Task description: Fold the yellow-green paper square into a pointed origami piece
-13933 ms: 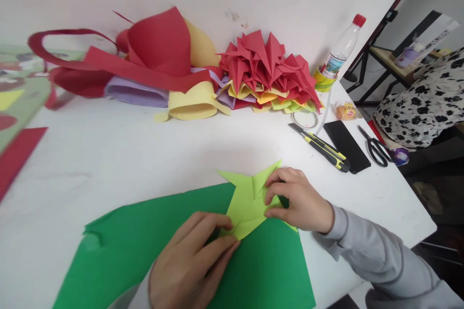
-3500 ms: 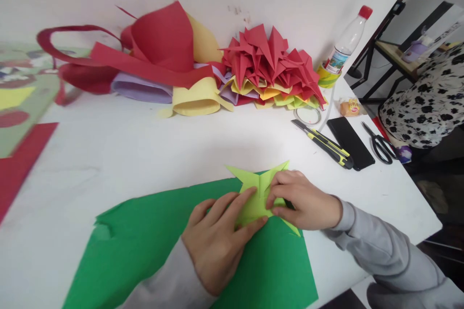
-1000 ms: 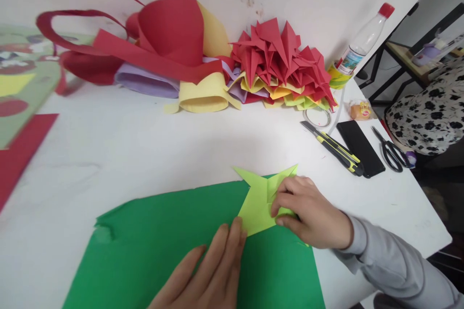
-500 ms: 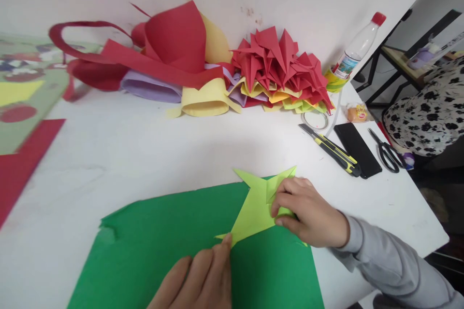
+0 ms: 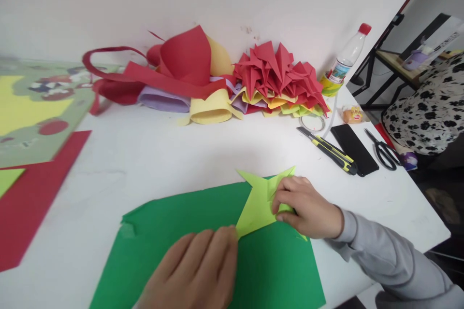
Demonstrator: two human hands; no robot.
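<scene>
A lime-green folded paper star [image 5: 255,207] with pointed tips lies over the far right part of a dark green sheet [image 5: 174,222]. My right hand [image 5: 304,205] is closed on the star's right side, fingers curled and hiding part of it. At the star's lower left tip, my left hand [image 5: 199,265] grips the paper with bent fingers, covering that point. A small lime tip shows below my right hand.
Along the wall lie rolled red paper [image 5: 186,55], a yellow paper tube [image 5: 210,106] and red folded points [image 5: 268,67]. To the right are a bottle [image 5: 346,58], tape roll [image 5: 312,122], box cutter [image 5: 329,152], black phone [image 5: 354,149] and scissors [image 5: 384,149]. A person's patterned garment [image 5: 427,106] shows beyond.
My left hand has moved up over the star's lower left tip, which is now covered. My right hand stays on the star. The view has shifted slightly left.
</scene>
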